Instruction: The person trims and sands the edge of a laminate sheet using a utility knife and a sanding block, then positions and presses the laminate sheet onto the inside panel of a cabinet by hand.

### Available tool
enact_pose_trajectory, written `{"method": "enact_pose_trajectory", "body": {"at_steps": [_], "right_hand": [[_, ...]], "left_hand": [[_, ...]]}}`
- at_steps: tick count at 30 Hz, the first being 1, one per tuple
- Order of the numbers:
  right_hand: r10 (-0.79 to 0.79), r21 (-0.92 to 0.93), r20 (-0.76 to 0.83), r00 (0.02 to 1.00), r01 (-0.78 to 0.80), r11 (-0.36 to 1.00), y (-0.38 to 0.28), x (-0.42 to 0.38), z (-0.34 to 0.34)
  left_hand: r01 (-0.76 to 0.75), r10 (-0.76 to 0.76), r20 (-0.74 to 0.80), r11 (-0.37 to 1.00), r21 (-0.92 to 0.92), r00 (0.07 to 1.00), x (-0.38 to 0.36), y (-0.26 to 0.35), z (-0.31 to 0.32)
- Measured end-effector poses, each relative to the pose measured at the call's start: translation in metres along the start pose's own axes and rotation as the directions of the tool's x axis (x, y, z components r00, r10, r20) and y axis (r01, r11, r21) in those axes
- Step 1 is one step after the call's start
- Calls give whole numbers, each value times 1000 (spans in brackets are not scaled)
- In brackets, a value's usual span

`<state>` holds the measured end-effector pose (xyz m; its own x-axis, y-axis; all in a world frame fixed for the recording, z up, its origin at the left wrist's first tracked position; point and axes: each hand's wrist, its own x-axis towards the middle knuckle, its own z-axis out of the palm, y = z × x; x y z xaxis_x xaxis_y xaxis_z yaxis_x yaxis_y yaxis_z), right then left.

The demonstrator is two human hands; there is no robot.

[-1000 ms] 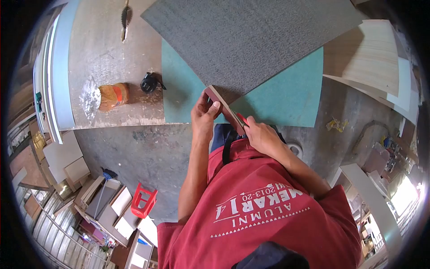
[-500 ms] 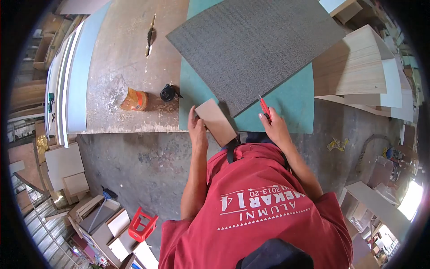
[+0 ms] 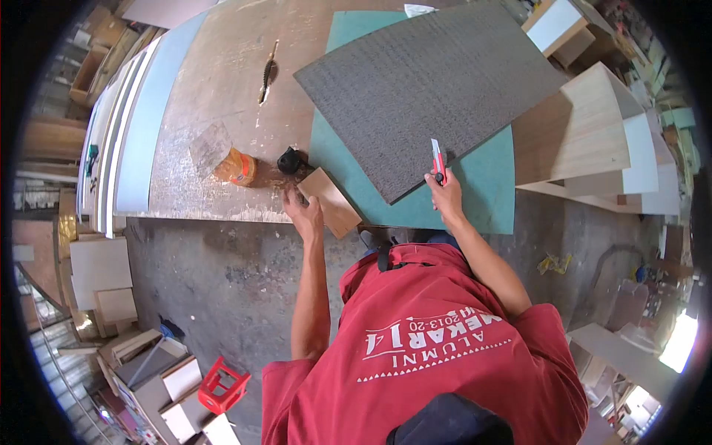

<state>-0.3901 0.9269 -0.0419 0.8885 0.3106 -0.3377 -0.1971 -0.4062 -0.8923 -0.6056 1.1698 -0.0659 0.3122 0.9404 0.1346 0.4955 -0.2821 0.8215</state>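
- Head view gives me, at my distance, both hands of the person at the near edge of the worktable (image 3: 222, 199).
- Right hand (image 3: 446, 196) is closed around the red cutter knife (image 3: 440, 165), near the lower corner of the grey board. Its bare blade points away from the body, and I see it above the grey surface (if it touches there, I cannot tell).
- Left hand (image 3: 304, 213) is at the wooden block (image 3: 332, 202), with the thumb against its left side and the other fingers parted from the thumb. I cannot tell whether this hand carries the block or only touches it.
- The wooden block appears slanted at the table edge, partly over the green sheet (image 3: 486, 189), and its lower end reaches past the edge in my view.
- The grey board (image 3: 423, 93) lies turned at an angle upon the green sheet, with one corner toward the person.
- Just beyond the block I see the black tape measure (image 3: 290, 160), and to its left the orange jar (image 3: 239, 169) (something translucent is at its top).
- Farther up, the toothed blade (image 3: 267, 78) shows in a slot of the table.
- On the floor, behind the left arm, I notice the red stool (image 3: 222, 387).
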Motion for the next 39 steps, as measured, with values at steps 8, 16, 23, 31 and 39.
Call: {"method": "enact_pose_trajectory", "body": {"at_steps": [8, 16, 23, 31, 39], "right_hand": [[36, 180, 70, 997, -48, 982, 3, 28, -5], [54, 204, 257, 965, -109, 973, 2, 10, -66], [88, 64, 364, 927, -120, 991, 38, 19, -84], [-118, -81, 383, 916, 161, 984, 65, 25, -90], [-105, 102, 402, 910, 70, 992, 65, 25, -97]], "left_hand": [[432, -277, 401, 822, -371, 873, -64, 54, 38], [850, -419, 759, 406, -335, 499, -110, 64, 83], [806, -547, 615, 522, -280, 568, -127, 88, 92], [624, -543, 378, 771, -128, 750, -134, 100, 105], [686, -577, 387, 677, -266, 720, -138, 96, 106]]}}
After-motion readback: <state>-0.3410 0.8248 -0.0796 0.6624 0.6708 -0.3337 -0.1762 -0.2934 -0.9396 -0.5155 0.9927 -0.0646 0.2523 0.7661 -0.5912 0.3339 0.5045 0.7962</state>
